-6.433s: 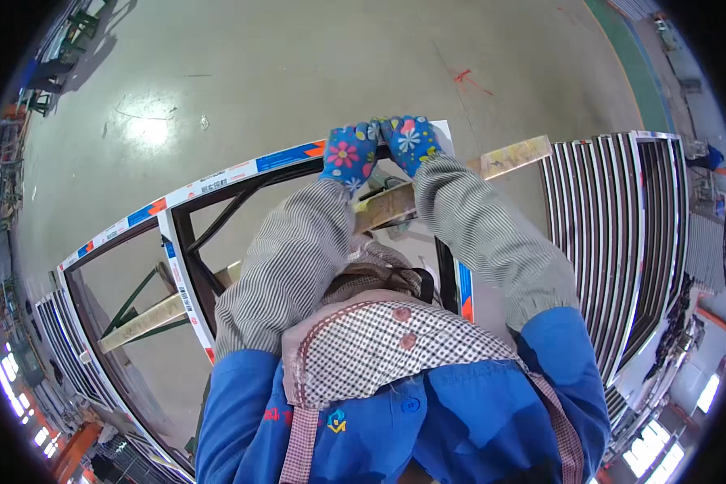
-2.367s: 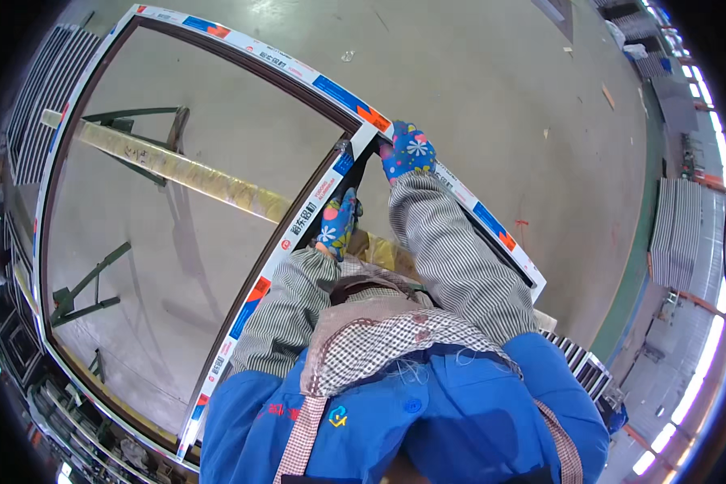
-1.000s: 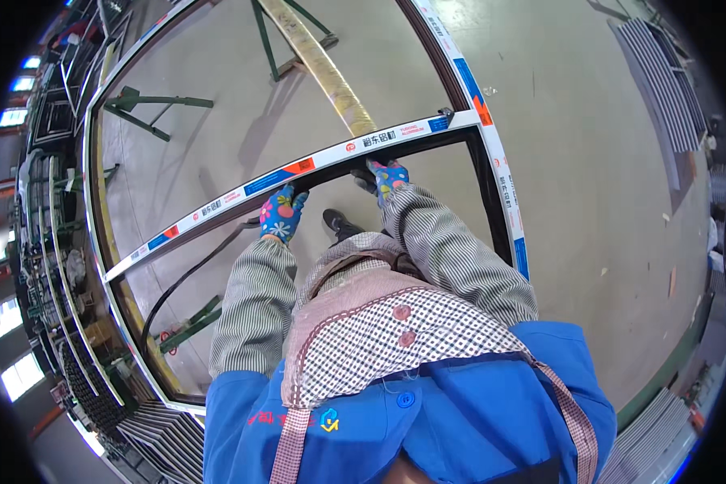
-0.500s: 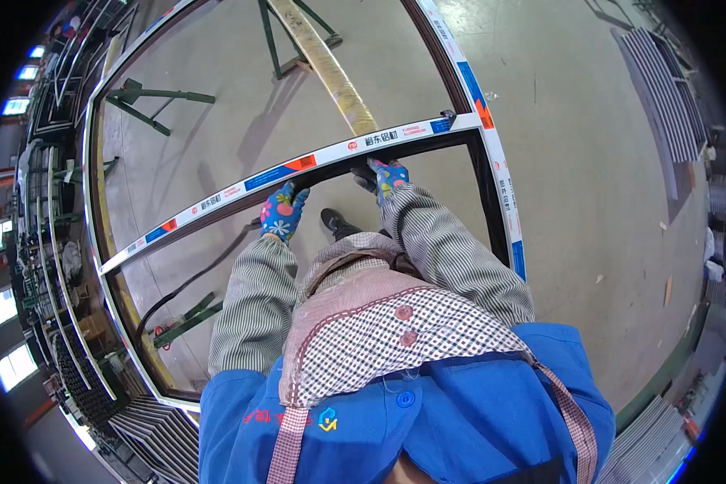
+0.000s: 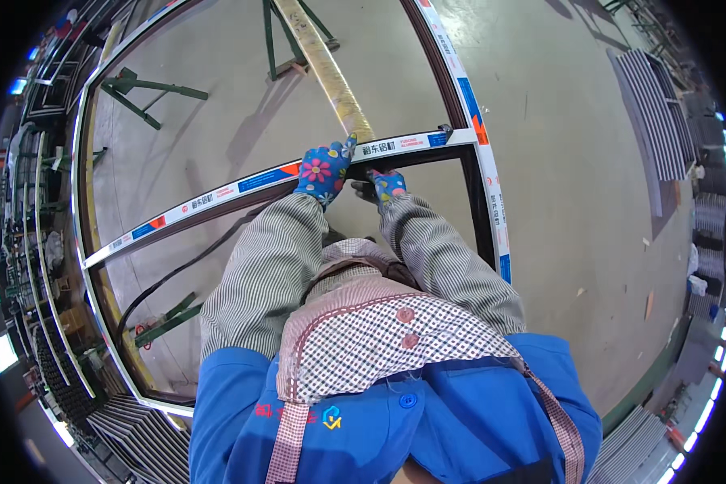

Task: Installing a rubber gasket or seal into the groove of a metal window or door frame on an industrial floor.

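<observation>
A large window frame (image 5: 492, 194) wrapped in printed white film lies before me, with a slanting crossbar (image 5: 218, 194) running through it. My left hand (image 5: 318, 174), in a blue flowered glove, is closed over the crossbar right of its middle. On the bar's near side, my right hand (image 5: 389, 185) is closed in a matching glove with dark fingers. Its fingers are bent under the bar's edge, and whatever they grip is hidden. A long black flexible strip (image 5: 194, 260) curves up from the lower left to the crossbar's near side, left of my left hand.
A padded yellowish beam (image 5: 331, 77) on green stands (image 5: 270, 40) supports the frame. Another green stand (image 5: 137, 89) is at upper left. Striped stacked profiles (image 5: 653, 113) lie on the floor at right, and racks of long profiles (image 5: 52, 282) line the left.
My left hand has moved right and up from the crossbar's near edge onto its top, close to my right hand. The right hand stays nearly in place. The view has shifted slightly.
</observation>
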`<state>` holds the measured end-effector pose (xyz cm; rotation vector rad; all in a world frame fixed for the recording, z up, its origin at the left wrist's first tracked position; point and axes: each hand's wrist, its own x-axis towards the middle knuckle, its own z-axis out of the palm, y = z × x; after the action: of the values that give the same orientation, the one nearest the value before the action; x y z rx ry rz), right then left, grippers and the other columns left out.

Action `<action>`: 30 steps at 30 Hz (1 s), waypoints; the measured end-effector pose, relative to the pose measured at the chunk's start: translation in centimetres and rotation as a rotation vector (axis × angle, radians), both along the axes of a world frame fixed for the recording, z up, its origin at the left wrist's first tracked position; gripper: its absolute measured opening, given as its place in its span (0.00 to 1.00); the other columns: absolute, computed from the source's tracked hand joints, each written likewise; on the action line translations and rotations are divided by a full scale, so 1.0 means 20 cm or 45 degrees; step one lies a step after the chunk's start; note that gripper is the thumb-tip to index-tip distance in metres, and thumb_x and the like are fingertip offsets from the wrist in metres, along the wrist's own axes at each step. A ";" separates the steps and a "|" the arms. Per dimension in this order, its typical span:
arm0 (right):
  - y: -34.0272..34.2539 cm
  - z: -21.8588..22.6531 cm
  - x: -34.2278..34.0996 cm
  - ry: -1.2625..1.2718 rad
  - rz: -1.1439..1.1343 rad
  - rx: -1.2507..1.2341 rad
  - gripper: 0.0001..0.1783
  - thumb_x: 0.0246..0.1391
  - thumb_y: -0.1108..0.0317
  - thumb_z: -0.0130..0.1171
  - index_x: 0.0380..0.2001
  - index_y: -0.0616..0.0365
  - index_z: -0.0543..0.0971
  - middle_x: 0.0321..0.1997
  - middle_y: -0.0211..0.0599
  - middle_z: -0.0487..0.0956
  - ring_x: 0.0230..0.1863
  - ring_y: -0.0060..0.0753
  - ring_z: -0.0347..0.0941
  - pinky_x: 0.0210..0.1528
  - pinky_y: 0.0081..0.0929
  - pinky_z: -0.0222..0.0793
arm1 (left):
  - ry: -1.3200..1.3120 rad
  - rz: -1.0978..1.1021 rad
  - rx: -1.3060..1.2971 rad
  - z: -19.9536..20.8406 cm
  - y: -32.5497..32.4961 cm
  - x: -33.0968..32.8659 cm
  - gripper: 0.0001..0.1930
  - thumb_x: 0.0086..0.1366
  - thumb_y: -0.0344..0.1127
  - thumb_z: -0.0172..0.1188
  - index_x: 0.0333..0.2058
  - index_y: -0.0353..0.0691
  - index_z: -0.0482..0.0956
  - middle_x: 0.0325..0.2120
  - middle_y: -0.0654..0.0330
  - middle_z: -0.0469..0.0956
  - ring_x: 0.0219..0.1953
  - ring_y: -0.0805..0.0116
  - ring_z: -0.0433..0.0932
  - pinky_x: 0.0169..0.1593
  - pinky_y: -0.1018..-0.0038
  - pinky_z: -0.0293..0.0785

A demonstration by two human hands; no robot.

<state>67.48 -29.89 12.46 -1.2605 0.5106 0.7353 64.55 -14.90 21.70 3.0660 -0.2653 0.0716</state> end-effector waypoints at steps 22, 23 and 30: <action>-0.28 0.47 0.40 -2.383 1.125 -1.573 0.11 0.52 0.61 0.48 0.39 0.46 0.74 0.37 0.32 0.74 0.37 0.37 0.74 0.39 0.42 0.66 | -0.328 -0.004 -0.104 -0.03 -0.20 0.11 0.26 0.51 0.38 0.58 0.50 0.40 0.68 0.37 0.57 0.72 0.37 0.58 0.75 0.39 0.65 0.70; -0.30 0.51 0.41 -2.367 1.114 -1.610 0.11 0.52 0.61 0.48 0.39 0.46 0.74 0.37 0.32 0.74 0.37 0.37 0.74 0.39 0.42 0.66 | -0.265 -0.042 -0.133 -0.03 -0.28 0.18 0.25 0.51 0.37 0.58 0.50 0.40 0.68 0.36 0.57 0.73 0.38 0.57 0.74 0.40 0.65 0.70; -0.35 0.20 0.53 -2.063 0.995 -1.329 0.07 0.44 0.61 0.55 0.27 0.51 0.75 0.24 0.30 0.74 0.27 0.34 0.72 0.32 0.32 0.68 | -0.062 -0.400 -0.624 -0.20 -0.29 0.31 0.18 0.54 0.39 0.57 0.43 0.39 0.74 0.34 0.57 0.77 0.37 0.62 0.76 0.40 0.68 0.73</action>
<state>78.17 -36.82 16.38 -2.5549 -1.1546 -0.2345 70.67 -20.74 17.74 2.5079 -0.6236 0.1673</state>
